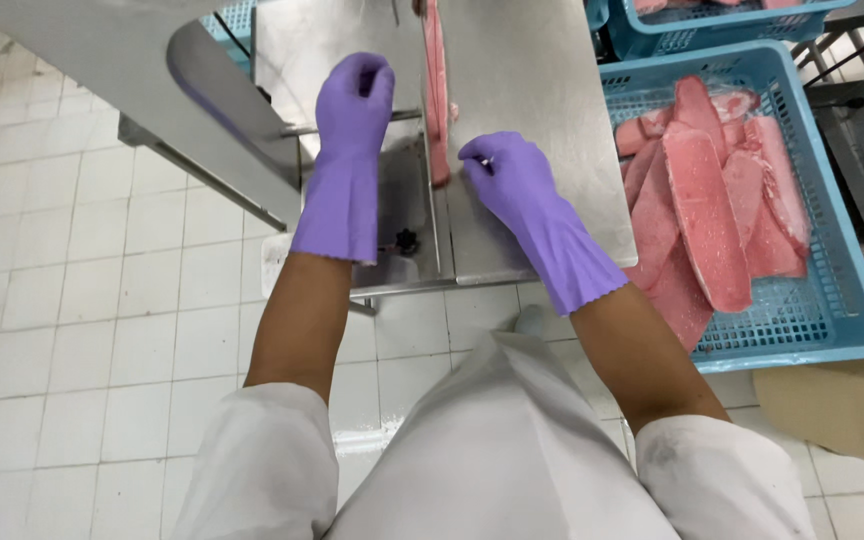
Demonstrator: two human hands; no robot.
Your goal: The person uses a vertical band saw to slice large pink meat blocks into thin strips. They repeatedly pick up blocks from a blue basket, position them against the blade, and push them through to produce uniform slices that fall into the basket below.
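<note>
A long pink slab of frozen fish (436,70) stands on its edge along the slot of a steel saw table (532,80). My right hand (508,178), in a purple glove, presses against the slab's near end from the right. My left hand (354,100), also gloved in purple, rests curled on the left part of the table, fingers closed beside a thin steel rod, a little apart from the slab.
A blue plastic crate (812,310) with several pink fish slabs (707,215) stands at the right. Another blue crate (732,20) sits behind it. A steel machine housing (152,70) slopes at the left. White floor tiles (72,320) lie below.
</note>
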